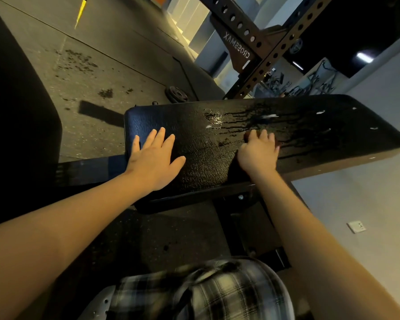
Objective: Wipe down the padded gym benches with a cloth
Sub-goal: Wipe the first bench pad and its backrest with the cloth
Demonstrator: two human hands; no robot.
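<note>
- The left hand (pixel 156 158) is laid flat, palm down, on the near left end of the bench pad (pixel 194 125), with the fingers straight and spread apart.
- The right hand (pixel 259 152) is set on the same pad, further to the right, with its fingers bent down onto the surface.
- Whether a cloth is held beneath the right hand cannot be told; only a small dark patch is seen between the bent fingers.
- The two hands are kept well apart, with bare textured padding between them.
- The black pad is seen running across the view from left to right, tilted, and is carried on a dark metal frame (pixel 240 215) below it.
- Wet streaks (pixel 240 121) are spread over the middle of the pad, just beyond the right hand's fingertips, and a few white flecks (pixel 271 116) are dotted among them.
- A perforated steel rack (pixel 259 49) is placed behind the pad, and a weight plate (pixel 176 94) is seen on the floor (pixel 90 54) near the pad's far left corner.
- Dark specks are scattered on the floor, and a yellow mark (pixel 80 11) is seen at the top left.
- A plaid shirt (pixel 217 292) is seen at the bottom edge, and a wall socket (pixel 356 226) at the right.
</note>
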